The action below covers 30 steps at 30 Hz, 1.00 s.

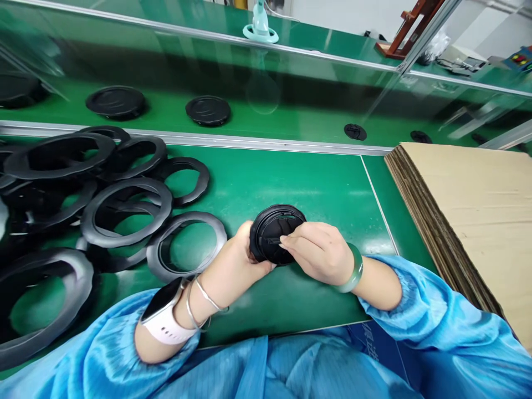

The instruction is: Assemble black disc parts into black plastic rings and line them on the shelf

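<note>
A round black plastic cap [272, 230] is tilted up above the green table [266, 177], its inner side facing me. My left hand [239, 257] grips its left and lower edge. My right hand [318, 250] is closed over its right side, fingertips pressing into the middle of the cap. Both wrists hover just above the table near its front edge. A watch and thin bangles sit on my left wrist, a green bangle on my right.
Several black plastic rings [124, 213] lie heaped at the left. A stack of flat cardboard [469, 216] lies at the right. Beyond a metal rail [233, 143], black discs [208, 110] rest on a green conveyor [291, 119].
</note>
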Tool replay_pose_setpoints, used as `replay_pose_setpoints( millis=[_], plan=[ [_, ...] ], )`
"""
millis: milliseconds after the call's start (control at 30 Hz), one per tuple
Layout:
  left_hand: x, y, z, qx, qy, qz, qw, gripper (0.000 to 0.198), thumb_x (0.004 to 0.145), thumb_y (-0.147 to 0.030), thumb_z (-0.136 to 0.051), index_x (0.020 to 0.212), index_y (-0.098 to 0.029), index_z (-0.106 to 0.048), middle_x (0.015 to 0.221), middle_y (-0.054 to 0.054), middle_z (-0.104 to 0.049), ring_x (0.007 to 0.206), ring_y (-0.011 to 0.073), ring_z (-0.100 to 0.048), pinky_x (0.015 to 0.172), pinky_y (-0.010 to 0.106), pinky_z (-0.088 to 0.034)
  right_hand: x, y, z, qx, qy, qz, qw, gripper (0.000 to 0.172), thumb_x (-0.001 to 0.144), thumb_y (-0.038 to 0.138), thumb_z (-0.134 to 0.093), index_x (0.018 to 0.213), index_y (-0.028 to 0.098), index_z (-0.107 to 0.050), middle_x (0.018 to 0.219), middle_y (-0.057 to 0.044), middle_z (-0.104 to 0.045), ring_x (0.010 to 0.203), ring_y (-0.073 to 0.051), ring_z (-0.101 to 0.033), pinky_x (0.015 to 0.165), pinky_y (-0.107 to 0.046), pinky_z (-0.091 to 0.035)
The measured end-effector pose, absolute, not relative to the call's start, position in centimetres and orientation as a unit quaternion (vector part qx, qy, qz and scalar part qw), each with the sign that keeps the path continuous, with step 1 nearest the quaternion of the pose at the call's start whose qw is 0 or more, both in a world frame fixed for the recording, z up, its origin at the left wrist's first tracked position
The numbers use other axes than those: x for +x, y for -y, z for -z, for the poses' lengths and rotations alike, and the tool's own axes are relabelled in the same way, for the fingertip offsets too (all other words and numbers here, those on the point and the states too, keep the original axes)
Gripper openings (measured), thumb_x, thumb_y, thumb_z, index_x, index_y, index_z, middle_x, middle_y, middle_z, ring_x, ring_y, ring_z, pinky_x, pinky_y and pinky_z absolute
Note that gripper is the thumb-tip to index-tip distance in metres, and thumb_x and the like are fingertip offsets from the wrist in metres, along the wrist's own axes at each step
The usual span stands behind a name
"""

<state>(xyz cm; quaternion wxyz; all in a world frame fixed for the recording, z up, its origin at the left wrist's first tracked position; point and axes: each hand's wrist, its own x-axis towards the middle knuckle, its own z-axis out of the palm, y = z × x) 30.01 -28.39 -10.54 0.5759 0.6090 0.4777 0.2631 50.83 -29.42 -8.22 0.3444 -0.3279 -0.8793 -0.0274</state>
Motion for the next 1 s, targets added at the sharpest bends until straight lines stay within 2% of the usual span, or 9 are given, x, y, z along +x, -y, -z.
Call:
replay_pose_setpoints(
  millis=[267, 467, 600, 700, 833, 1000],
  plan=[
    [30.0, 28.4, 10.2, 0.608, -0.492, -0.265, 0.564, 0.060, 0.060, -0.028, -0.081, 0.113, -0.020, -0.054, 0.097, 0.004, -0.070, 0.089, 0.0271, -0.068, 0.077, 0.038, -0.056, 50.9, 29.4, 8.0, -0.351, 0.886, 0.010, 0.303, 0.023, 0.101, 0.014, -0.048, 0.083, 0.015, -0.063, 0.076, -0.005, -0.059, 0.071, -0.016, -0.056, 0.062, -0.030, -0.046],
    [30.0, 28.5, 10.3, 0.620, -0.486, -0.255, 0.561, 0.060, 0.064, -0.030, -0.078, 0.117, -0.020, -0.052, 0.101, 0.005, -0.069, 0.092, 0.0275, -0.068, 0.079, 0.040, -0.056, 50.9, 29.4, 8.1, -0.356, 0.882, -0.017, 0.306, 0.021, 0.101, 0.014, -0.047, 0.089, 0.012, -0.065, 0.079, -0.006, -0.059, 0.070, -0.018, -0.055, 0.063, -0.032, -0.046],
    [29.9, 28.4, 10.3, 0.626, -0.483, -0.244, 0.561, 0.059, 0.067, -0.029, -0.076, 0.118, -0.022, -0.049, 0.106, 0.005, -0.068, 0.096, 0.0274, -0.068, 0.081, 0.040, -0.057, 50.7, 29.6, 8.2, -0.383, 0.876, -0.033, 0.293, 0.023, 0.103, 0.020, -0.045, 0.090, 0.015, -0.064, 0.084, -0.007, -0.060, 0.076, -0.019, -0.056, 0.069, -0.032, -0.049],
    [29.9, 28.4, 10.2, 0.628, -0.483, -0.243, 0.560, 0.059, 0.066, -0.028, -0.076, 0.119, -0.023, -0.048, 0.108, 0.004, -0.067, 0.099, 0.0277, -0.067, 0.083, 0.041, -0.057, 50.5, 29.8, 8.3, -0.391, 0.876, -0.030, 0.282, 0.022, 0.103, 0.018, -0.043, 0.099, 0.012, -0.064, 0.092, -0.010, -0.061, 0.085, -0.021, -0.058, 0.075, -0.033, -0.051],
    [29.9, 28.5, 9.9, 0.612, -0.487, -0.240, 0.575, 0.060, 0.067, -0.026, -0.076, 0.118, -0.023, -0.046, 0.105, 0.003, -0.065, 0.097, 0.0265, -0.068, 0.080, 0.040, -0.059, 50.2, 29.9, 8.4, -0.380, 0.884, 0.015, 0.271, 0.031, 0.103, 0.013, -0.035, 0.121, 0.007, -0.060, 0.095, -0.011, -0.061, 0.087, -0.022, -0.057, 0.075, -0.035, -0.052],
    [30.0, 28.5, 9.5, 0.596, -0.490, -0.227, 0.594, 0.057, 0.068, -0.029, -0.077, 0.114, -0.022, -0.045, 0.100, 0.001, -0.062, 0.091, 0.0234, -0.068, 0.075, 0.037, -0.060, 50.2, 29.9, 8.4, -0.386, 0.888, 0.042, 0.245, 0.035, 0.103, 0.009, -0.030, 0.122, 0.006, -0.059, 0.095, -0.011, -0.059, 0.085, -0.021, -0.055, 0.069, -0.034, -0.052]
  ],
)
